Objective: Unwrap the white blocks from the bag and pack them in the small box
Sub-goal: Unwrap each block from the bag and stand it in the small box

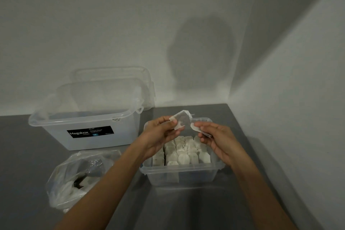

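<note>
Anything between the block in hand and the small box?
Nothing visible. The left hand and right hand hold the block over the small box, which is open with no lid. Rows of packed blocks fill most of it; a free slot can't be made out.

Small print on the black label [90, 131] of the large clear plastic storage box [56, 134] is too fine to read, as is the small sticker [116, 119] on its rim. That box hides the lower part of the clear lid [112, 73] behind it. Contents of the crumpled clear plastic bag [61, 183] show only as dim pale and dark shapes, not identifiable. The left grip [160, 136] covers the rear left white blocks [183, 158] in the small clear plastic box [179, 169]; lower layers are a haze through its wall. Fingers hide edges of the white packet with grey centre [182, 120] pinched in the left grip and of the torn white strip [195, 128] pinched in the right grip [218, 140]. Both forearms are cut by the lower edge.
</note>
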The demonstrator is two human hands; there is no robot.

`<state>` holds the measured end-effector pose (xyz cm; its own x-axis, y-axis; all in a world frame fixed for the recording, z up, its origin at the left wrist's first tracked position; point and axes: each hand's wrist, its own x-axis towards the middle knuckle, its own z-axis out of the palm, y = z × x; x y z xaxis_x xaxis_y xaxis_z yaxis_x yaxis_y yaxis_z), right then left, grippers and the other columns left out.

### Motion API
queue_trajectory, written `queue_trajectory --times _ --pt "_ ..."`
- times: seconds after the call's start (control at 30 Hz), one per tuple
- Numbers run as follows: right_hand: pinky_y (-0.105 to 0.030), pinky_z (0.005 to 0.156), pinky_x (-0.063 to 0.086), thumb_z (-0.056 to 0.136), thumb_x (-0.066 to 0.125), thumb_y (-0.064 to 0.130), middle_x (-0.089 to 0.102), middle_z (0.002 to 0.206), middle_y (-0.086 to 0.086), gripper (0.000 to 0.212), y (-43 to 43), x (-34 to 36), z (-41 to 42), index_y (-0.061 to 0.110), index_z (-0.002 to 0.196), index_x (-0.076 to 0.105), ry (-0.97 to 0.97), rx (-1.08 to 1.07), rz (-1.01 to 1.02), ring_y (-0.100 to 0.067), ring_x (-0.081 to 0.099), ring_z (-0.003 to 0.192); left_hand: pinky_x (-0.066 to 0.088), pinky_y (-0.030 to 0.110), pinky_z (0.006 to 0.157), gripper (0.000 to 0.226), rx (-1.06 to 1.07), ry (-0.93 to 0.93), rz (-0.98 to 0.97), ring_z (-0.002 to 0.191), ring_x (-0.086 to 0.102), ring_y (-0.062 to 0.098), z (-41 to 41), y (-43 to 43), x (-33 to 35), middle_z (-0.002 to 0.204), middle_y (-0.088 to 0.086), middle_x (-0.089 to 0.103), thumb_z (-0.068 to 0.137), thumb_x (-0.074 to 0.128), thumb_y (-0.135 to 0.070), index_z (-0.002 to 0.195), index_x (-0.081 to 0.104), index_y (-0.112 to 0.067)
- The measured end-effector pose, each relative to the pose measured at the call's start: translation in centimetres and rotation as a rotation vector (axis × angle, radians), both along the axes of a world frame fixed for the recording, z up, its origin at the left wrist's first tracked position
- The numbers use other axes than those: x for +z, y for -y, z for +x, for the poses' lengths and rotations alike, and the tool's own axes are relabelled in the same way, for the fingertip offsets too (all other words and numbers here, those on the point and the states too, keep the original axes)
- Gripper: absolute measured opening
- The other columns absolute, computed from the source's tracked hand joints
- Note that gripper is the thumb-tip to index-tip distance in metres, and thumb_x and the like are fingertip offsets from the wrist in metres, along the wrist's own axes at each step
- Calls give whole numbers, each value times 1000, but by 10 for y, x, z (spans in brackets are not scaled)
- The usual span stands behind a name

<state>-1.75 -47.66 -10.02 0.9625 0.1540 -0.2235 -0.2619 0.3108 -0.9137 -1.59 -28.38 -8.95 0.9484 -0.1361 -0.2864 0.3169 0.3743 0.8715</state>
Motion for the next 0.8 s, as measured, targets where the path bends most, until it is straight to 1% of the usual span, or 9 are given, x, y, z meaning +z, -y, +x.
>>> queue_trajectory --times 0.13,0.27,0.33,0.43,0.5,0.57,0.63,0.7,0.8 --pt "-20 60 53 87 65 5 72 87 -10 11 -11 6 -4 3 92 74 159 12 -149 -11 64 67 57 28 79 10 12 -134 -273 86 71 19 -6 13 -5 100 15 71 91 55 -3 99 62 -1" --pt "-22 59 53 83 72 16 71 73 -9 9 -18 13 -1 10 89 75 277 -50 -353 -13 63 60 56 28 78 7 -28 -203 -296 87 70 17 -13 23 -7 99 10 70 90 60 -9 93 65 -10" --pt "-25 58 54 83 73 18 70 69 -3 2 -18 17 0 16 83 74 311 -69 -429 -14 62 57 53 29 82 6 -78 -186 -154 92 68 17 -15 23 -9 98 6 70 89 62 -15 94 65 -13" --pt "-25 56 54 82 74 18 69 74 2 4 -11 21 2 20 78 72 382 -59 -582 -16 62 55 49 33 90 29 -133 -34 192 106 64 17 -14 18 -6 108 1 70 85 68 -29 110 61 -16" --pt "-25 55 54 81 74 20 67 77 5 2 -6 22 4 19 80 73 444 9 -753 -16 62 54 48 32 90 36 -91 117 377 106 62 14 -12 12 3 114 -2 66 84 67 -34 116 58 -22" --pt "-23 57 54 80 75 21 65 81 7 5 -3 22 4 17 82 75 495 85 -864 -12 63 56 50 27 84 33 -69 265 526 100 62 10 -8 7 10 110 -4 65 84 68 -33 115 60 -25" --pt "-18 56 52 80 76 18 66 84 7 6 -4 21 1 16 86 76 513 143 -857 -4 62 59 50 21 75 22 -108 373 625 87 64 11 -4 4 13 98 2 69 83 70 -26 104 68 -18" --pt "-18 58 54 81 74 11 67 89 7 11 -4 18 -1 16 91 75 489 162 -771 -1 63 61 49 17 69 14 -109 411 662 77 63 9 -1 1 14 90 11 71 83 71 -21 94 72 -13" --pt "-27 66 59 83 70 1 72 99 -2 24 0 13 -1 18 100 73 362 114 -568 -14 71 73 52 26 70 11 -45 417 677 72 63 15 5 -7 15 80 15 69 80 74 -17 89 71 -11"
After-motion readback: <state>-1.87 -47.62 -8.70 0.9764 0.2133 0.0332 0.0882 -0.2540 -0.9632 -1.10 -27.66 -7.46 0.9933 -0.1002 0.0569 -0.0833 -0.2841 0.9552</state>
